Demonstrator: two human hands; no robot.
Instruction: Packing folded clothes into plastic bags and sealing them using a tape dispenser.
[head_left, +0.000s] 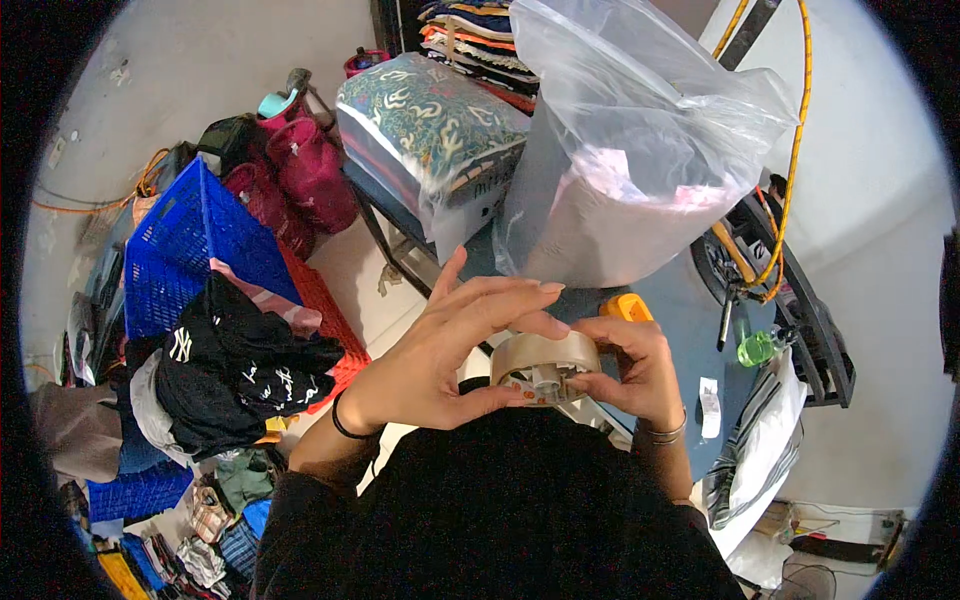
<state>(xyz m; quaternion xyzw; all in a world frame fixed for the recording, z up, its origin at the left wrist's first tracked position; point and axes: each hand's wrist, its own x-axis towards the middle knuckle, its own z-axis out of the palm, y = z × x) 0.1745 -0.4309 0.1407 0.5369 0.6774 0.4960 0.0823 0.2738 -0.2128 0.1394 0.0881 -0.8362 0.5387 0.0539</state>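
A wide roll of translucent packing tape (541, 349) is held up in front of my chest, its hollow core facing me. My left hand (442, 352) spans the roll's left side, thumb at the lower rim and a fingertip on the top edge, other fingers stretched out above. My right hand (634, 367) pinches the right side, with the thumb inside the core and the index finger on the outer face. Pale plastic parts show inside the core. Just behind the right hand, an orange plastic object (626, 306) rests on the dark blue-grey tabletop (675, 315).
Beyond the roll stands a large clear plastic bag (637, 187) with pinkish contents. Left of it is a wrapped patterned fabric bundle (431, 120). A blue crate (169, 247) and heaped black clothing (240, 367) are left; a black rack (814, 345) and green liquid bottle (756, 349) are right.
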